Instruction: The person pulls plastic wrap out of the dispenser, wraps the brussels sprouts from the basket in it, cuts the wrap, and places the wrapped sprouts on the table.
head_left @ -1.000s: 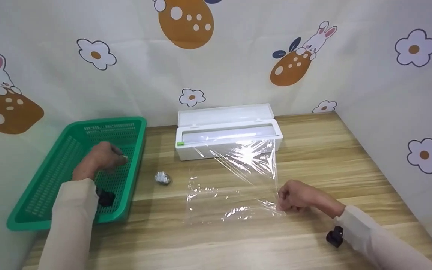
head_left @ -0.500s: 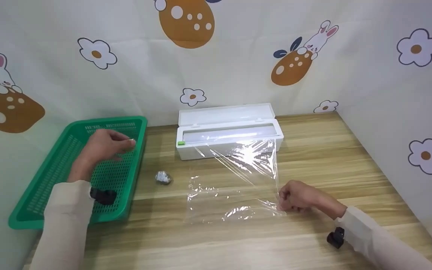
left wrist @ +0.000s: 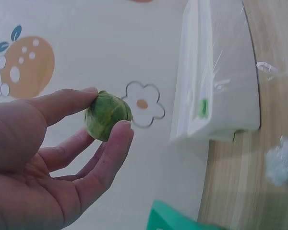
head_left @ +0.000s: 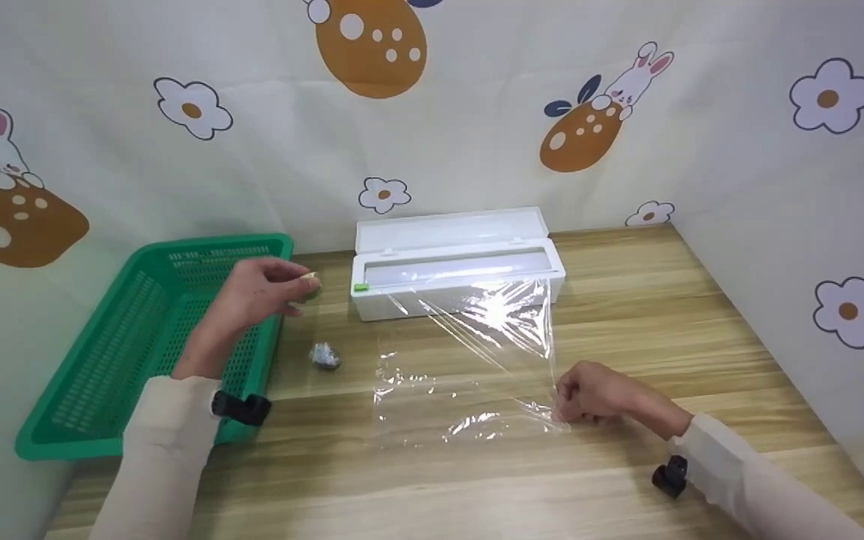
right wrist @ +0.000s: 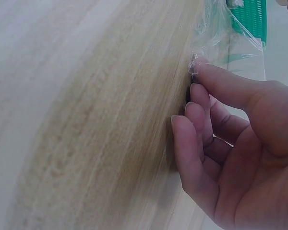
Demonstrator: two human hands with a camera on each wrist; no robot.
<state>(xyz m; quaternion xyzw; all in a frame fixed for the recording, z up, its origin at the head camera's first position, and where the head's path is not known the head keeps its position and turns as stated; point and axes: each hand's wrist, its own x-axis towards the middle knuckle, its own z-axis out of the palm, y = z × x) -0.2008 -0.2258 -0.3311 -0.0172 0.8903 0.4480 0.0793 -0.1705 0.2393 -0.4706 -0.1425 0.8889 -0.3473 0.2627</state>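
Between thumb and fingertips my left hand (head_left: 263,294) pinches a Brussels sprout (left wrist: 107,116), green and round, raised over the right rim of the green basket (head_left: 273,375). On the table my right hand (head_left: 589,394) pinches the near right corner of a sheet of cling film (head_left: 469,390). The film runs out clear and creased from a white dispenser box (head_left: 383,306) with its lid standing up at the back. Gathered film shows at the right fingertips in the right wrist view. A small ball wrapped in film (head_left: 325,355) lies between basket and sheet.
A green slider (head_left: 361,287) sits at the left end of the dispenser's front edge. Patterned cloth walls (head_left: 469,112) border the wood-grain table (head_left: 664,300) at the back and right.
My left hand has risen out of the basket and moved right with the Brussels sprout, past the basket's rim. The right hand and the cling film stay where they were.
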